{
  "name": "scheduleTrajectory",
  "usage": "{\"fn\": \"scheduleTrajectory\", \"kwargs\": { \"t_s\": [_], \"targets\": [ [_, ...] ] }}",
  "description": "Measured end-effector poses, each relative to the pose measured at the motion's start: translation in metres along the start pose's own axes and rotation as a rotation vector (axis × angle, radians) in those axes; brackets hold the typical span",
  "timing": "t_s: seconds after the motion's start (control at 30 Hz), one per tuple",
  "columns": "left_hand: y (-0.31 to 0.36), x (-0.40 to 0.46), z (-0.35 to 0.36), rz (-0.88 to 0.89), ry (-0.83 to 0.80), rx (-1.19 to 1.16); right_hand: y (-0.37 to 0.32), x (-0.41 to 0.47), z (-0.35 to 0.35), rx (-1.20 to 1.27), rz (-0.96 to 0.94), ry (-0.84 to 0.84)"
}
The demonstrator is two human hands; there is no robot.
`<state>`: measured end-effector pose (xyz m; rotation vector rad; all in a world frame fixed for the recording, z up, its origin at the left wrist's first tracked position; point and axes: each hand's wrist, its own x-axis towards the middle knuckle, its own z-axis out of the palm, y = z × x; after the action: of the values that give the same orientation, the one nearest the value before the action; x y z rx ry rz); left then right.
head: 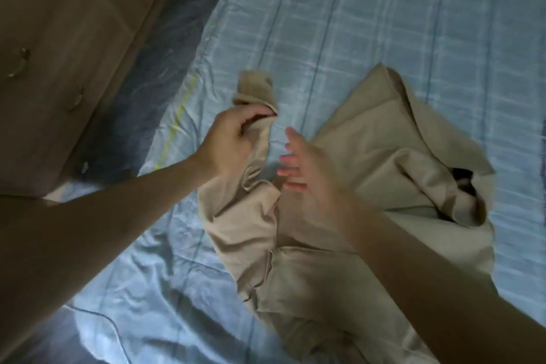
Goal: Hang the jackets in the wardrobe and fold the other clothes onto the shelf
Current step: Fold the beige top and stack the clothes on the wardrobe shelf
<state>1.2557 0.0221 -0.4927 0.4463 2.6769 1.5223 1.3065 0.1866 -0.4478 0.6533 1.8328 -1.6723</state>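
1. The left hand pinches a bunched end of the beige garment, fingers curled round the cloth and lifting it slightly.
2. The right hand hovers just over the garment, fingers spread and holding nothing.
3. The garment lies crumpled on the blue checked bedsheet, beside the closed wardrobe.
4. Judging by this, neither folding nor hanging is done; most work remains.
5. No readable writing or brand shows.
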Motion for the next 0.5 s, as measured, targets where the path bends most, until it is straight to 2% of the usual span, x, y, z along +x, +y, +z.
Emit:
{"fn": "scheduleTrajectory", "kwargs": {
  "t_s": [0.03,0.1,0.17,0.23,0.3,0.37,0.43,0.5],
  "targets": [
    [0.009,-0.012,0.0,0.097,-0.156,0.081,-0.012,-0.001,-0.004,0.192,0.047,-0.026],
    [0.024,-0.029,0.002,0.263,-0.39,0.223,-0.029,-0.002,-0.014,0.274,-0.011,-0.127],
    [0.038,-0.04,0.007,0.489,-0.447,0.271,-0.037,-0.006,-0.025,0.028,0.059,-0.11],
    [0.043,-0.049,0.016,0.678,-0.417,0.331,-0.033,-0.005,-0.034,-0.237,0.138,0.002],
    [0.045,-0.057,0.019,0.584,-0.384,0.335,-0.028,-0.008,-0.045,-0.371,0.041,0.115],
    [0.05,-0.056,0.016,0.327,-0.248,0.147,-0.025,-0.023,-0.054,-0.358,-0.03,0.105],
    [0.058,-0.046,0.016,0.083,-0.177,-0.093,-0.023,-0.045,-0.065,-0.236,-0.054,-0.055],
    [0.066,-0.033,0.019,-0.127,-0.341,-0.207,-0.019,-0.068,-0.079,-0.123,-0.048,-0.219]
  ]
}}
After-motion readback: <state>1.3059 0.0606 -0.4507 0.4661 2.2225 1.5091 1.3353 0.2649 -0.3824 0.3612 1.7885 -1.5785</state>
